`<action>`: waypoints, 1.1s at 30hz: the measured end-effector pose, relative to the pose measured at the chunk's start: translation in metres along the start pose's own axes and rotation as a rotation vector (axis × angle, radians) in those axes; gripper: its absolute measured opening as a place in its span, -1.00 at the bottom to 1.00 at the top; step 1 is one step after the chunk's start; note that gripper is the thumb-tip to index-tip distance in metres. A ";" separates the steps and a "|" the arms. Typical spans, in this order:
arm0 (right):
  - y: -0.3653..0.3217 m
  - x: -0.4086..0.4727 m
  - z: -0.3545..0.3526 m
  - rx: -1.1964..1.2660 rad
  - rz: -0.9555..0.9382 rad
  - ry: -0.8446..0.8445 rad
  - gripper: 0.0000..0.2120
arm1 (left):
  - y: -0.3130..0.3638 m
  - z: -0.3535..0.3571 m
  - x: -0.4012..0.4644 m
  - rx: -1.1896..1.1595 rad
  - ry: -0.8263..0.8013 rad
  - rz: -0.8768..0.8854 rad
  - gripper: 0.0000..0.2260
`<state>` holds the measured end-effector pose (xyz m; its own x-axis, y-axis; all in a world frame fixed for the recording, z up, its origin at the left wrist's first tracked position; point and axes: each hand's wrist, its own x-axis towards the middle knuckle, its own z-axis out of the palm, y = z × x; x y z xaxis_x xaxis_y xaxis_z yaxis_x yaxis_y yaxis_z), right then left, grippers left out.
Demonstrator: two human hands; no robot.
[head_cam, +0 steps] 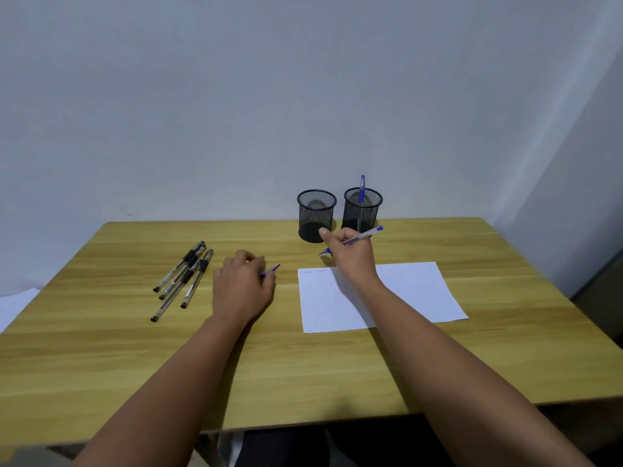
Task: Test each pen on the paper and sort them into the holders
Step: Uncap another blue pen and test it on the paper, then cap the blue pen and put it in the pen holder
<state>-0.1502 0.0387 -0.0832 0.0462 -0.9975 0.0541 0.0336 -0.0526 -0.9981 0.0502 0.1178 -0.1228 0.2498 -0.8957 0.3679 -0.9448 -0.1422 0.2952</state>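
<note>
My right hand grips an uncapped blue pen just beyond the far left corner of the white paper, tip pointing left. Faint blue scribbles mark that corner. My left hand rests on the table and holds a blue pen cap. Two black mesh holders stand at the back: the left one looks empty, while one blue pen stands upright in the right one. Several black pens lie in a loose bunch to the left.
The wooden table meets a pale wall at its far edge. Another white sheet shows beyond the table's left edge. A dark object stands off the right side.
</note>
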 end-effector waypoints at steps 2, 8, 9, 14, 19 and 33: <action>-0.002 -0.006 0.000 0.012 0.014 -0.032 -0.62 | 0.001 0.001 0.002 0.026 -0.010 -0.010 -0.77; -0.017 -0.022 -0.009 -0.029 0.135 -0.131 -0.82 | 0.003 -0.004 0.006 -0.109 -0.037 -0.064 -0.85; -0.018 -0.024 -0.011 -0.048 0.129 -0.137 -0.86 | 0.005 -0.007 0.005 -0.186 -0.046 -0.089 -0.87; -0.026 -0.037 -0.020 -0.031 0.095 -0.178 -0.92 | 0.020 -0.025 0.002 -0.635 -0.094 -0.153 -0.90; -0.037 -0.048 -0.026 -0.014 0.085 -0.184 -0.90 | 0.032 -0.041 -0.003 -0.792 -0.109 -0.133 -0.87; -0.056 -0.068 -0.027 -0.014 0.054 -0.237 -0.90 | 0.053 -0.076 -0.013 -0.840 -0.176 -0.004 -0.86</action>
<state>-0.1818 0.1081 -0.0322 0.2809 -0.9597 0.0049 0.0109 -0.0019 -0.9999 0.0134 0.1538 -0.0452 0.1502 -0.9581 0.2437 -0.4561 0.1515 0.8769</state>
